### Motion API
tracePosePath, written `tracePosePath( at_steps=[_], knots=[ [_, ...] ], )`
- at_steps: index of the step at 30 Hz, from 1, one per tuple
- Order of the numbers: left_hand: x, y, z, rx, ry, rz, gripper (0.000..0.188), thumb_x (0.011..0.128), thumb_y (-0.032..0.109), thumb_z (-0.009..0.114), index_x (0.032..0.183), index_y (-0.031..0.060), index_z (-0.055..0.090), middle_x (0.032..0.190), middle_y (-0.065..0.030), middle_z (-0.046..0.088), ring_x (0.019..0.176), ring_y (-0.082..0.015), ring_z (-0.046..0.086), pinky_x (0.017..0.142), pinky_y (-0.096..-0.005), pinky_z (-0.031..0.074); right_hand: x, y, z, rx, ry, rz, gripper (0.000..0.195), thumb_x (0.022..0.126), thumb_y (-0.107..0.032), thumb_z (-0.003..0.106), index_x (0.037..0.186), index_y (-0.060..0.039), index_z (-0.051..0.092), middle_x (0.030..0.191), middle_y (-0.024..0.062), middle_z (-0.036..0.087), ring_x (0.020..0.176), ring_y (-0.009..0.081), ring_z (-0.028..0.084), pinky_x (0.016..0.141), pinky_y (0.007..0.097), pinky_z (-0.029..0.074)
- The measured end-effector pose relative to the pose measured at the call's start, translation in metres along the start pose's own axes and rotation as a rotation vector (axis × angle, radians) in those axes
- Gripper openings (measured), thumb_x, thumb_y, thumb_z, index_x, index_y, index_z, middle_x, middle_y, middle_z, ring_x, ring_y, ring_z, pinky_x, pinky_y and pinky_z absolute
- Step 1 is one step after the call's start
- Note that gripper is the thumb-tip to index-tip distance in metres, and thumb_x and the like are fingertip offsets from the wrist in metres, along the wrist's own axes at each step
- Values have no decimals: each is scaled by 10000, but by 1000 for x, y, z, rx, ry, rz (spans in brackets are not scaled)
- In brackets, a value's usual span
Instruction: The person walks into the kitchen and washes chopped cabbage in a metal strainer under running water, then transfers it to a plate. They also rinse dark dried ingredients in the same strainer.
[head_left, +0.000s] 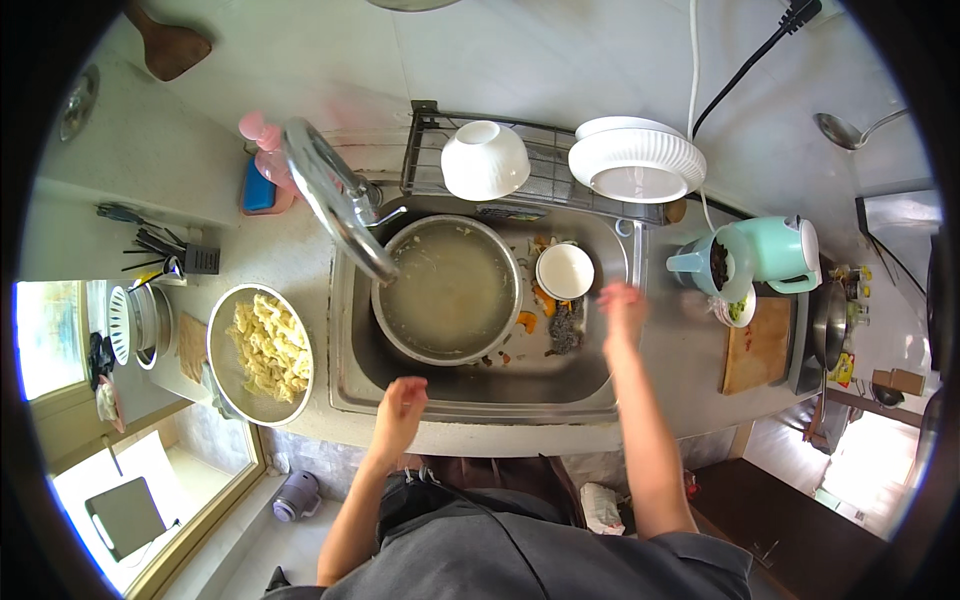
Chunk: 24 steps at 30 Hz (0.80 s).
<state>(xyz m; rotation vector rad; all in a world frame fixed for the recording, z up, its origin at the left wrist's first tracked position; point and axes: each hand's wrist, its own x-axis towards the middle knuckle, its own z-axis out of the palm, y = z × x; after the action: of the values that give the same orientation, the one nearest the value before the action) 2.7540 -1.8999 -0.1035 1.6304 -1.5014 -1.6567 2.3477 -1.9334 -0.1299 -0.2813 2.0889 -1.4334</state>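
Note:
My left hand (403, 409) hovers over the front rim of the steel sink (480, 411), its fingers loosely curled and nothing seen in them. Motion blurs my right hand (622, 306), which is over the sink's right side with no object visible in it. The nearest thing to it is a white bowl (565, 271), apart from the fingers. A large metal basin (450, 292) of cloudy water fills the sink's left half. Orange peel scraps (527, 322) and a steel wool scourer (565, 328) lie on the sink floor below the bowl.
The faucet (337, 202) arches over the basin. Left of the sink sits a strainer (217, 375) of cauliflower florets (271, 345). Behind, a wire rack (551, 150) carries white bowls and plates (637, 161). To the right are a mint kettle (772, 251) and a wooden cutting board (757, 349).

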Motion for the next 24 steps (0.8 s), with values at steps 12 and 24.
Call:
tracePosePath(
  at_steps=[12,24],
  knots=[
    [-9,12,22,-51,76,-196,224,990,162,585,1149,9,616,1024,-38,663,952,-117,603,842,-266,483,-48,190,99,-798,-478,113,410,995,-303,520,834,64,608,642,140,601,566,246,635,552,400,515],
    [5,24,15,-34,55,-156,218,969,129,583,1149,7,598,1049,-94,663,965,-176,644,821,-312,515,-72,126,93,-724,-495,145,511,965,-297,501,653,104,556,558,208,549,538,317,624,569,464,503]
  ],
)
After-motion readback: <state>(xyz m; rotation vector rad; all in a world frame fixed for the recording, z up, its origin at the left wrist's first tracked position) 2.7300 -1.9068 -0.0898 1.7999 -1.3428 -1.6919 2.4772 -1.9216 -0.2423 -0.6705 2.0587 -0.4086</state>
